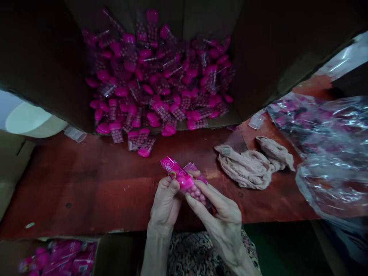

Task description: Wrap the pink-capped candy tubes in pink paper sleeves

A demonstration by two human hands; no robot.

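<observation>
Dim light falls on a worn, red-painted desk (115, 184), its boards scuffed and marked by dark round spots. Taking the small bead-filled bottle (197, 193) between the two hands as the clock's centre, a large cardboard box (260, 65) lies open at twelve, heaped with pink-capped bottles (161, 80); three more lie outside its lip toward ten.

The left hand (165, 205) pinches a pink printed sleeve (172, 166) at the bottle's cap end, while the right hand (227, 220) grips the bottle's body between thumb and fingers.

The desk's front edge runs just below the hands, from eight to four, with patterned clothing (191, 253) beyond it at six. A carton of pink packs (70, 258) sits past the edge at eight. The widest open stretch is at nine, ending near a white bowl (31, 120) toward ten. At three, a crumpled cloth (248, 168) and then a clear plastic bag (333, 168) narrow the room.
</observation>
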